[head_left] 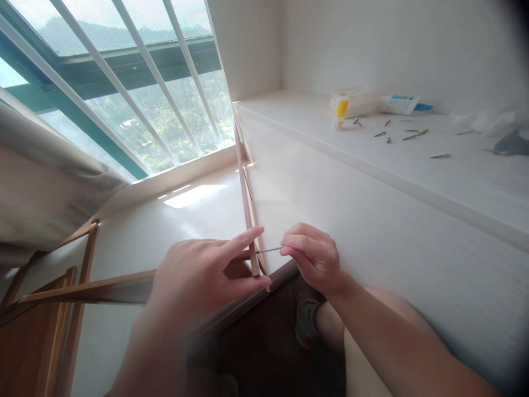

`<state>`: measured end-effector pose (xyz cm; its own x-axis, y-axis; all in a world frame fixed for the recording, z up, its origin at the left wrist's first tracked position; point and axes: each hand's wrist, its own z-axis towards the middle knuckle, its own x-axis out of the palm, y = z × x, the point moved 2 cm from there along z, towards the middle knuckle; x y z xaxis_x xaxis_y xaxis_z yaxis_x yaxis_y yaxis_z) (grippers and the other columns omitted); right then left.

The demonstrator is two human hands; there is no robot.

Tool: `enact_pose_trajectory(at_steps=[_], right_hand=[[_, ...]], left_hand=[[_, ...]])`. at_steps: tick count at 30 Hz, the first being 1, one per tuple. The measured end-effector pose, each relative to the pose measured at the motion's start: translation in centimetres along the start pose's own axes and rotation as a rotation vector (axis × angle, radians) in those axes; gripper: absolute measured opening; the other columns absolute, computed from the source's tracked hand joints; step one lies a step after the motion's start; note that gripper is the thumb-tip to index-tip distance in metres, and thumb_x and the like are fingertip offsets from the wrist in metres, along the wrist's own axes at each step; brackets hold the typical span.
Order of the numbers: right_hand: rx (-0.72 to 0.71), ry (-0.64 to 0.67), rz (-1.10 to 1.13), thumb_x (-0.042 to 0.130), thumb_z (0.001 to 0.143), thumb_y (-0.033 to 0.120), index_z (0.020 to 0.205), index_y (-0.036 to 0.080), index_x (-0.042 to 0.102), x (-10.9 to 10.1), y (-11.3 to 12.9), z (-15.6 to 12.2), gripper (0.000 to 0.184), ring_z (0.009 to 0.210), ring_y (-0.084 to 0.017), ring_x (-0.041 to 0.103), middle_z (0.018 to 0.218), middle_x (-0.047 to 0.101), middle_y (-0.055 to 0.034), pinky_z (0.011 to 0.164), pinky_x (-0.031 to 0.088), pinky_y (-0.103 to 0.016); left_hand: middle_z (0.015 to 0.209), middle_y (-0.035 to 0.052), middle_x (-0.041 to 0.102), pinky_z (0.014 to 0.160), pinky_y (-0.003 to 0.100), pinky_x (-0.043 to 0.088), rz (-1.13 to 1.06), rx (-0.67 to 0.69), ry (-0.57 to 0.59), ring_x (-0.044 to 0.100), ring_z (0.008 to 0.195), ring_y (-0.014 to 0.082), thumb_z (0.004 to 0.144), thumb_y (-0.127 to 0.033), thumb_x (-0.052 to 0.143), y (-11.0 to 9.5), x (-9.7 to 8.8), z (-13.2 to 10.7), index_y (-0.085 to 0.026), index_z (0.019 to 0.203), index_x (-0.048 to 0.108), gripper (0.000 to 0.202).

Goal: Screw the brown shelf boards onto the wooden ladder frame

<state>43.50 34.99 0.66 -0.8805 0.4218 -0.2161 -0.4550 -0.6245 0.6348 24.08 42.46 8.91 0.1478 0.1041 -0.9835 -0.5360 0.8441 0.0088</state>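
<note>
At lower middle, a stiff-looking brown wooden bar [255, 267] is held, best near its end, by the left hand [202, 270]; a thin grey metal rod [270, 250], by the right hand [314, 257].

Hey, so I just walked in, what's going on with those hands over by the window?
A person is working on a wooden frame with both hands. The left hand holds it near one end, and the right hand pinches a thin metal rod whose tip meets the wood. Small metal fittings lie loose on the white ledge, near a blue-and-white tube and a small yellow-capped container.
</note>
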Motion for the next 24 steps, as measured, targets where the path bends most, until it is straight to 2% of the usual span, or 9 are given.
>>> enact_pose_trajectory(at_steps=[6, 12, 14, 24], right_hand=[[0.11, 0.03, 0.049, 0.06, 0.093, 0.024, 0.075, 0.019, 0.061, 0.2, 0.1, 0.2, 0.019, 0.062, -0.013, 0.047, 0.066, 0.054, -0.0008, 0.06, 0.04, -0.028], [0.462, 0.085, 0.189, 0.056, 0.095, 0.038, 0.063, 0.017, 0.058, 0.2, 0.8, -0.1, 0.039, 0.052, -0.01, 0.039, 0.054, 0.045, 0.0032, 0.052, 0.033, -0.025], [0.513, 0.094, 0.219, 0.056, 0.095, 0.04, 0.061, 0.017, 0.057, 0.1, 1.1, 0.0, 0.042, 0.051, -0.01, 0.038, 0.053, 0.043, 0.0036, 0.051, 0.032, -0.025], [0.414, 0.039, 0.184, 0.055, 0.096, 0.039, 0.066, 0.018, 0.057, -1.0, 0.7, 0.4, 0.037, 0.054, -0.011, 0.042, 0.058, 0.048, 0.0022, 0.054, 0.036, -0.026]], left_hand=[[0.067, -0.0016, 0.072, 0.052, 0.028, 0.028, -0.008, -0.022, 0.01, 0.064, 0.056, 0.0184, 0.078, -0.072, 0.058, -0.2, -0.4, 0.1, -0.037, 0.134, 0.059, 0.066], [0.067, -0.0026, 0.071, 0.052, 0.029, 0.03, -0.008, -0.005, 0.006, 0.064, 0.057, 0.018, 0.079, -0.07, 0.059, -0.2, -0.3, 0.0, -0.037, 0.136, 0.057, 0.066], [0.067, -0.0027, 0.071, 0.052, 0.03, 0.03, 0.002, 0.0, 0.003, 0.064, 0.057, 0.0183, 0.078, -0.07, 0.06, -0.1, -0.1, 0.0, -0.037, 0.136, 0.056, 0.067], [0.063, -0.0019, 0.069, 0.053, 0.03, 0.03, 0.041, 0.008, 0.007, 0.065, 0.057, 0.0196, 0.08, -0.07, 0.057, -0.1, -0.1, 0.0, -0.038, 0.138, 0.054, 0.066]])
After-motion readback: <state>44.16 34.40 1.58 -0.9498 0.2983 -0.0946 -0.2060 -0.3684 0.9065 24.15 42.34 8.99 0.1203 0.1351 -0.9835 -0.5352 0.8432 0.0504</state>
